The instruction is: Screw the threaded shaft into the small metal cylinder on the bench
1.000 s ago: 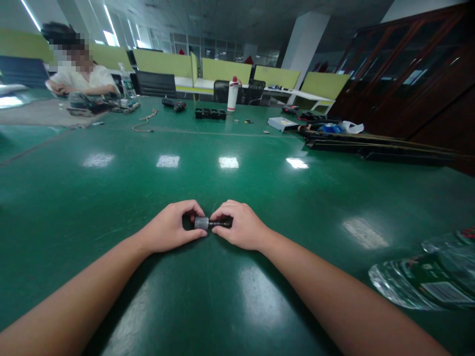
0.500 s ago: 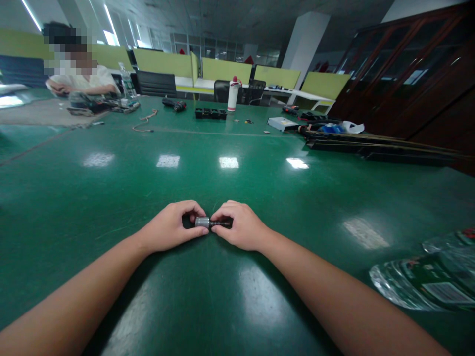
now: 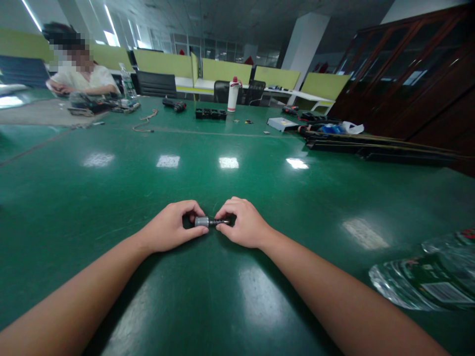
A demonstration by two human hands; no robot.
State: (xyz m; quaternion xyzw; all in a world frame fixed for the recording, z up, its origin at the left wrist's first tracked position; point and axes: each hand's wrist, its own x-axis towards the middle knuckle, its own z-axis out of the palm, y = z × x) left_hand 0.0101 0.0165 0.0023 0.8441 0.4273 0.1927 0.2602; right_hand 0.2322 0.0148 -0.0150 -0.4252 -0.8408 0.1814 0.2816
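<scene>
Just above the green tabletop (image 3: 178,282), a small silver metal cylinder (image 3: 201,221) lies sideways between my hands. A thin dark ridged shaft (image 3: 212,222) runs from its right end. My left hand (image 3: 168,227) has the cylinder between thumb and fingers, with the far end partly covered. My right hand (image 3: 245,225) pinches the shaft with thumb and fingertips, a little apart from the cylinder. Part of the shaft shows in the gap behind those fingertips.
Clear plastic bottles (image 3: 423,282) lie at the right. Farther back are a white tumbler (image 3: 232,95), a black block (image 3: 211,113), a power drill (image 3: 174,104), a grey box (image 3: 282,123) and long dark strips (image 3: 371,148). Another person (image 3: 83,79) sits at the far left.
My right hand has shifted slightly right and up along the shaft, so more of the shaft shows beside the cylinder. My left hand stays in place.
</scene>
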